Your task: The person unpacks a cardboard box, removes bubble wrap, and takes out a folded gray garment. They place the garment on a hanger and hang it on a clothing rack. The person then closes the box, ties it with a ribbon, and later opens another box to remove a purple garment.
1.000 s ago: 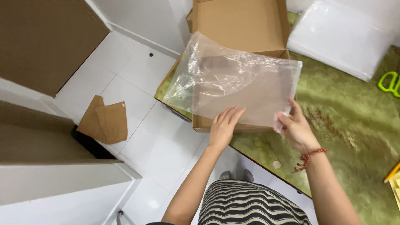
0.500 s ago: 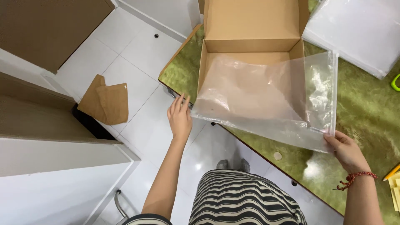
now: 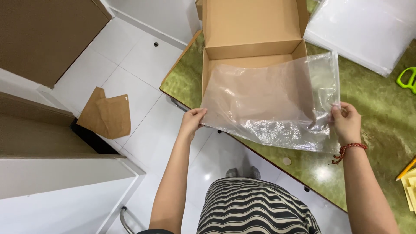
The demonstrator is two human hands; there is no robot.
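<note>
— What's underfoot and around?

— White floor tiles [image 3: 143, 56], a brown paper scrap [image 3: 106, 113] lying on them, and a glossy green table [image 3: 377, 104].

— And the hands?

— The left hand [image 3: 191, 121] and right hand [image 3: 346, 122] each pinch an edge of the clear plastic bag [image 3: 273, 102], stretched above the open cardboard box [image 3: 251, 30]. Whether it touches the box is hard to tell.

Bare forearms, a red beaded cord bracelet [image 3: 348, 148] at the right wrist, black-and-white striped garment [image 3: 255, 208].
</note>
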